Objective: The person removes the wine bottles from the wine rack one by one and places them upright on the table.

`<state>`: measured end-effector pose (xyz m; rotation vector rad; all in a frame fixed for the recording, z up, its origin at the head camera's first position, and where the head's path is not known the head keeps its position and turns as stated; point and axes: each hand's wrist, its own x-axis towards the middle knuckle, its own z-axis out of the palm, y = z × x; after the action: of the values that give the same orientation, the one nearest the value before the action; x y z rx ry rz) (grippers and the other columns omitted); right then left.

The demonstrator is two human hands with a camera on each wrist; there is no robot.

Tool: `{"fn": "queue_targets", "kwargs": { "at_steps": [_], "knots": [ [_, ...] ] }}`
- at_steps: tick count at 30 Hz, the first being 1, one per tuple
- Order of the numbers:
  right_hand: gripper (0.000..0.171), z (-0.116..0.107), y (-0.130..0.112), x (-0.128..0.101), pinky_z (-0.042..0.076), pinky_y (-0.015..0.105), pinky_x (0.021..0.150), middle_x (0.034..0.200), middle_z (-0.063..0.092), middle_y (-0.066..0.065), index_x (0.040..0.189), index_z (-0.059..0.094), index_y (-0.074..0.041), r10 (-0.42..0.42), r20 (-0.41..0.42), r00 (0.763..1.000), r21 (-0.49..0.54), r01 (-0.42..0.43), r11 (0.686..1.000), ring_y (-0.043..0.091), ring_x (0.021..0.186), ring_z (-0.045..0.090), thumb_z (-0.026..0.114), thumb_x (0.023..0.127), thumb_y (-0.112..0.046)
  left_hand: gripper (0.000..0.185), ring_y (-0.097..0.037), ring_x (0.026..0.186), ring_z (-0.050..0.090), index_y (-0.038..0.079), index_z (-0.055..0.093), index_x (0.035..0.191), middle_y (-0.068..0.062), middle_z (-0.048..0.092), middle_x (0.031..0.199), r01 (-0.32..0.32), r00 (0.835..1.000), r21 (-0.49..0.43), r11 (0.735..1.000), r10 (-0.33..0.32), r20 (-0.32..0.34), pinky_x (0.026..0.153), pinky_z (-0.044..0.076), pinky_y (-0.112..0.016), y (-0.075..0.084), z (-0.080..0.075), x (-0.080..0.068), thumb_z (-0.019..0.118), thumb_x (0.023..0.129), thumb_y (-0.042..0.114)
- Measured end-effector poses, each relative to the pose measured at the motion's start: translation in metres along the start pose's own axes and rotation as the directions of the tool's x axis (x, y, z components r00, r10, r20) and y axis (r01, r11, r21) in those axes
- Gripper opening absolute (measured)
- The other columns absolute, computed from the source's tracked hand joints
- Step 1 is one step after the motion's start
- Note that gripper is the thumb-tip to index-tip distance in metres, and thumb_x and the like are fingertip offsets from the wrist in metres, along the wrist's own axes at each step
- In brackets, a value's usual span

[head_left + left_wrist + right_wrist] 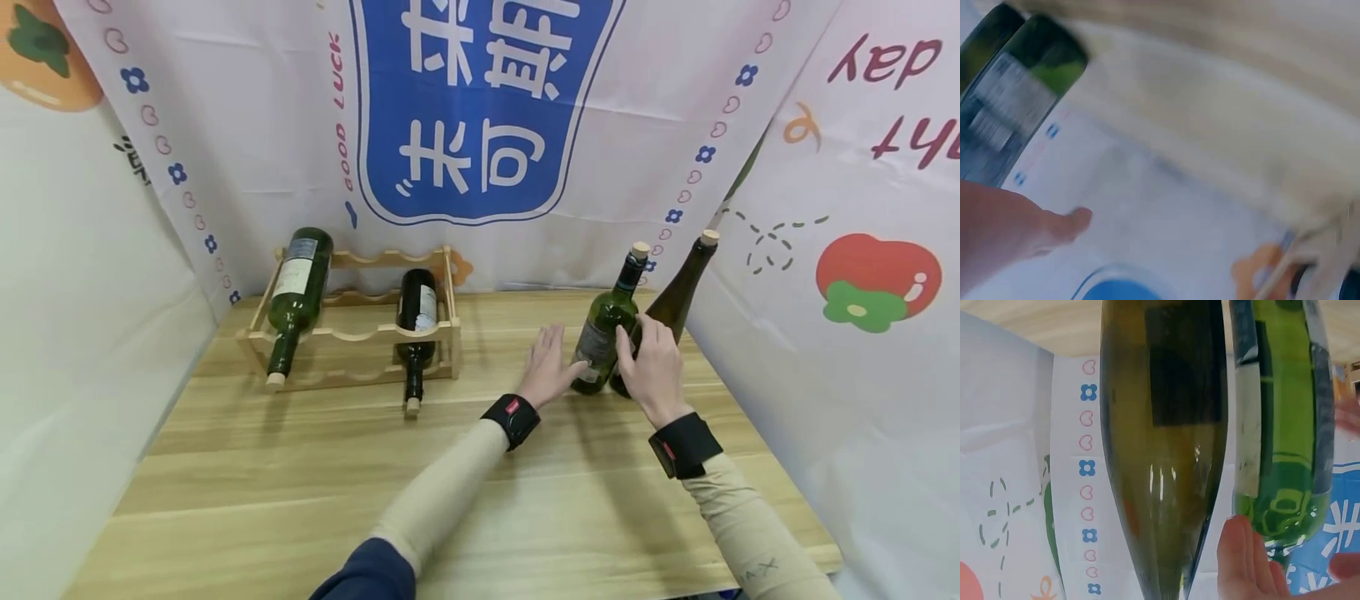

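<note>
place: looks like a staged recording booth, not a real home or shop
walls: printed cloth backdrops (247,125) hung on the far, left and right sides, cartoon fruit, hearts, flowers, a big blue sign (480,108) with Chinese characters
surface: plain light wood table (300,467) boxed in by the cloth
props: small wooden wine rack (352,333) far left, corked bottles (300,292) lying in it
</note>
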<state>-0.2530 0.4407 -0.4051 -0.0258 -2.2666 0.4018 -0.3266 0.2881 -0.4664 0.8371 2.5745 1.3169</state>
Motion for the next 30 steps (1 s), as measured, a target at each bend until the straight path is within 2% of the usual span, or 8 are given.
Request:
{"fn": "queue_targets", "kwargs": {
  "at_steps": [3,7,10,15,22,27,30],
  "knots": [
    [0.033,0.001,-0.001,-0.010,0.049,0.050,0.073,0.102,0.061,0.027,0.111,0.060,0.008,-0.064,-0.040,0.997,-0.011,0.063,0.998,0.041,0.092,0.057,0.060,0.094,-0.020,0.077,-0.028,0.152,0.002,0.006,0.017,0.154,-0.012,0.011,0.162,-0.043,0.998,0.118,0.992,0.048,-0.044,0.123,0.004,-0.050,0.004,-0.015,-0.014,0.057,0.096,0.037],
    [0.029,0.004,-0.007,-0.017,0.049,0.048,0.077,0.100,0.060,0.024,0.108,0.061,0.007,-0.128,-0.044,0.991,-0.001,0.128,0.992,0.039,0.091,0.057,0.061,0.092,-0.018,0.076,-0.026,0.152,-0.002,0.005,0.015,0.154,-0.011,0.008,0.163,-0.059,0.994,0.184,0.981,0.075,-0.080,0.123,0.003,-0.049,0.006,-0.033,-0.030,0.053,0.098,0.037],
    [0.029,0.009,-0.014,-0.022,0.051,0.047,0.077,0.099,0.063,0.023,0.107,0.063,0.006,-0.162,0.001,0.987,0.016,0.162,0.987,0.037,0.091,0.059,0.061,0.091,-0.018,0.075,-0.026,0.152,-0.001,0.002,0.015,0.153,-0.012,0.009,0.163,-0.043,0.991,0.195,0.980,0.067,-0.116,0.123,0.004,-0.050,0.005,-0.045,-0.037,0.053,0.098,0.036],
    [0.035,0.022,-0.025,-0.029,0.053,0.048,0.076,0.104,0.067,0.021,0.114,0.065,0.004,-0.187,0.082,0.979,0.027,0.185,0.982,0.036,0.094,0.062,0.065,0.089,-0.021,0.075,-0.027,0.152,0.000,0.001,0.014,0.153,-0.012,0.010,0.162,0.000,0.990,0.217,0.976,0.031,-0.139,0.123,0.004,-0.051,-0.001,-0.061,-0.045,0.051,0.099,0.036],
    [0.046,0.041,-0.043,-0.030,0.054,0.049,0.078,0.119,0.065,0.022,0.124,0.060,0.004,-0.208,0.180,0.961,0.053,0.202,0.978,0.037,0.102,0.061,0.065,0.090,-0.025,0.075,-0.028,0.152,-0.003,0.001,0.012,0.153,-0.012,0.007,0.162,0.040,0.985,0.309,0.950,0.014,-0.170,0.122,0.000,-0.052,-0.012,-0.083,-0.058,0.050,0.099,0.038],
    [0.049,0.051,-0.058,-0.023,0.052,0.052,0.086,0.127,0.061,0.024,0.129,0.057,0.003,-0.202,0.236,0.951,0.070,0.190,0.979,0.041,0.109,0.058,0.063,0.092,-0.028,0.075,-0.030,0.152,0.000,0.001,0.013,0.153,-0.012,0.008,0.162,0.068,0.979,0.366,0.928,0.009,-0.204,0.122,0.003,-0.053,-0.017,-0.100,-0.064,0.050,0.099,0.038],
    [0.051,0.056,-0.068,-0.023,0.049,0.054,0.093,0.133,0.057,0.025,0.134,0.053,0.002,-0.194,0.295,0.935,0.082,0.177,0.981,0.042,0.116,0.055,0.060,0.095,-0.030,0.074,-0.028,0.152,-0.001,0.003,0.012,0.154,-0.011,0.009,0.163,0.098,0.978,0.370,0.924,-0.021,-0.205,0.123,0.003,-0.052,-0.022,-0.107,-0.071,0.048,0.100,0.039]
  ]
}}
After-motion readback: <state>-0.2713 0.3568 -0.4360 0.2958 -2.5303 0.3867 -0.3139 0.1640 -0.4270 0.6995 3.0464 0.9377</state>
